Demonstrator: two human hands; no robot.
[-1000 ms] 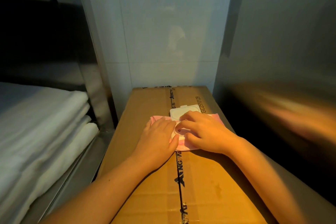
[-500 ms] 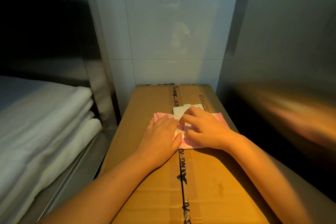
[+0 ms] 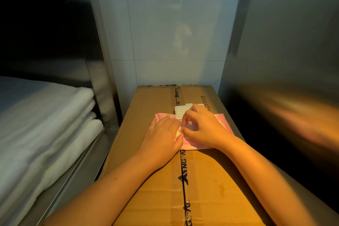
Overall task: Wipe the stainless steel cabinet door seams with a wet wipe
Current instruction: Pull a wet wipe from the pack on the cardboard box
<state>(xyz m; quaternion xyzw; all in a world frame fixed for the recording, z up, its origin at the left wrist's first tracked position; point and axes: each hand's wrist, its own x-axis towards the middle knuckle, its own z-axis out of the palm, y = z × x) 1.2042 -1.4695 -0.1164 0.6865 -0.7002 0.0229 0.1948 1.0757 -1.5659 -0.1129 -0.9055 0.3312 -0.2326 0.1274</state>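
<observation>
On top of the brown taped cardboard box [image 3: 165,180], the left hand [image 3: 163,137] presses flat on the pink wet-wipe pack [image 3: 222,121], its white lid [image 3: 180,111] open; the right hand [image 3: 203,128] pinches at the opening. No wipe is clearly out, so the steel cabinet [image 3: 293,42] beside the box looks unwiped.

Both bare forearms are extended forward, converging. The left hand [image 3: 161,134] is laid flat, palm down (fingers together). The right hand [image 3: 201,128] is arched, its fingertips [image 3: 184,131] pinched together beside the left thumb.
</observation>
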